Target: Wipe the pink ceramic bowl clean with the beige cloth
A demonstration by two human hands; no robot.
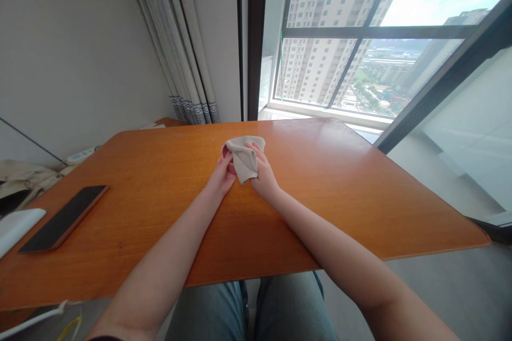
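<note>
A light grey cloth (245, 162) is bunched between my two hands above the middle of the wooden table (160, 213). My right hand (264, 173) is closed on the cloth from the right, fingers laid over its top and folds. On the other side, my left hand (222, 175) is wrapped around a pink object (224, 150). Most of that object is covered by the cloth and my fingers, so its kind does not show. The cloth drapes over it, with one corner hanging down between my wrists.
A dark flat slab with a reddish-brown edge (66, 218) lies at the table's left, beside a white object (18, 229). A power strip (82, 155) and crumpled fabric (24, 184) are beyond the left edge. A curtain (176, 37) and a large window stand behind.
</note>
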